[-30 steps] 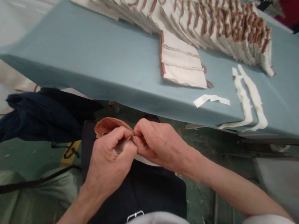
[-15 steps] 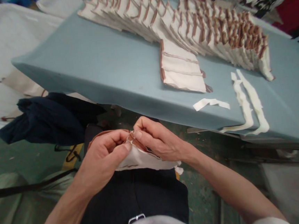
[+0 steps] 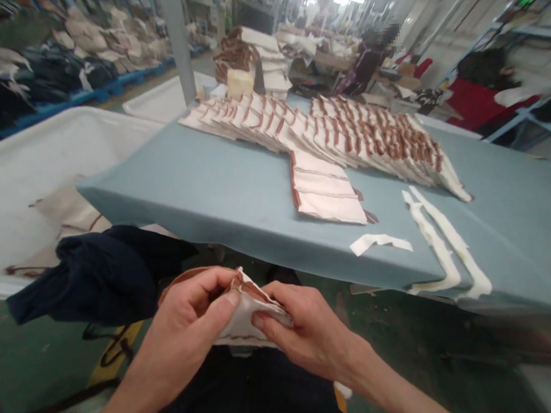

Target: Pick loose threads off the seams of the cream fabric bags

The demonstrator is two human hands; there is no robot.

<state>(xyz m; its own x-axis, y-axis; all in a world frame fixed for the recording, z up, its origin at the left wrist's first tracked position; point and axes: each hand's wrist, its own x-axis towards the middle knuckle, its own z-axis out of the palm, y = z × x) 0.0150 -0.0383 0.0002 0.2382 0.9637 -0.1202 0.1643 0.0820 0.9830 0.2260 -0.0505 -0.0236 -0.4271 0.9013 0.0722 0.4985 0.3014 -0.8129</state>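
Both hands pinch one small white fabric piece with a brown edge (image 3: pixel 246 309) over my lap, below the table's front edge. My left hand (image 3: pixel 190 329) grips its left side with thumb and fingers. On the right side, my right hand (image 3: pixel 306 332) presses its fingers over the top. On the blue-grey table (image 3: pixel 197 187) lie a flat stack of like pieces (image 3: pixel 327 189) and a long fanned row of several more (image 3: pixel 346 129).
White fabric strips (image 3: pixel 440 243) and a short scrap (image 3: pixel 378 242) lie near the table's front edge. A dark garment (image 3: pixel 98 273) hangs at the left beside a white bin (image 3: pixel 27 183). Further stacks (image 3: pixel 248 58) and a person stand beyond the table.
The camera has tilted up, so the far workshop now shows. My hands have sunk lower in view, and the fabric piece has been turned and unfolded between them, white side showing.
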